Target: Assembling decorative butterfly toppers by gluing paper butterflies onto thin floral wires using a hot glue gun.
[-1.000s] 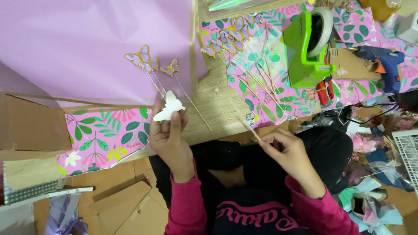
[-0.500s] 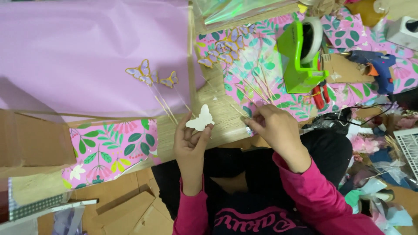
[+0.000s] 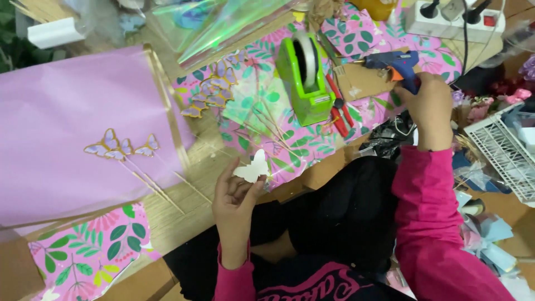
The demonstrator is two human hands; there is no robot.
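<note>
left hand (image 3: 234, 203) pinching white paper butterfly (image 3: 252, 167), right hand (image 3: 428, 106) gripping blue glue gun (image 3: 394, 62)

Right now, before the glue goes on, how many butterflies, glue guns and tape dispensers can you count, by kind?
White paper butterfly, held in the left hand: 1
Butterflies on sticks, on the purple sheet: 2
Blue glue gun, gripped by the right hand: 1
Green tape dispenser: 1
Total: 5
The loose purple butterflies overlap too much to count.
</note>
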